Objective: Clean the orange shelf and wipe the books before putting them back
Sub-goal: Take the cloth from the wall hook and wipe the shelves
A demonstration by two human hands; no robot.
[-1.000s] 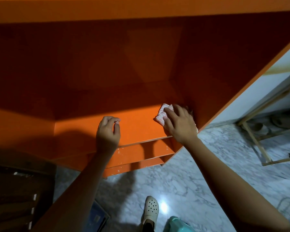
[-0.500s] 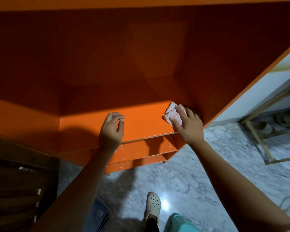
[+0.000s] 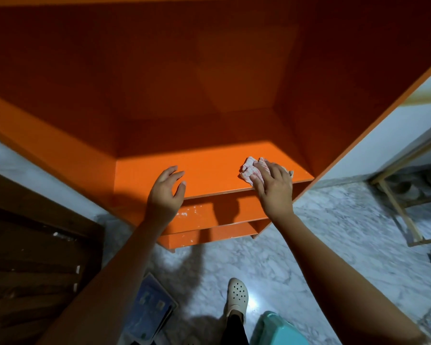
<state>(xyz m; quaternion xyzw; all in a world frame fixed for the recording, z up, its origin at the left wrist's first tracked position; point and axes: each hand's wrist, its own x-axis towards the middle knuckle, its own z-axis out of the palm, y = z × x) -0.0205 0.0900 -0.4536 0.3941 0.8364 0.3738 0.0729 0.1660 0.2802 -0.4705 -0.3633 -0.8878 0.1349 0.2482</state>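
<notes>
The orange shelf (image 3: pixel 209 170) fills the upper view, and its board holds no books. My right hand (image 3: pixel 274 188) presses a crumpled white and pink cloth (image 3: pixel 253 170) flat onto the board near its front right edge. My left hand (image 3: pixel 166 189) rests on the board's front edge to the left, fingers loosely bent and holding nothing. A stack of blue books (image 3: pixel 149 310) lies on the floor under my left forearm, partly hidden by it.
Two lower orange boards (image 3: pixel 209 220) show below the wiped one. A dark wooden piece (image 3: pixel 30 265) stands at the left. A wooden rack with shoes (image 3: pixel 406 195) is at the right. A teal stool (image 3: pixel 276 329) and my shoe (image 3: pixel 237 298) are on the marble floor.
My right hand has drawn the cloth away from the right back corner toward the board's front edge. My left hand stays on the front edge, fingers a little more spread.
</notes>
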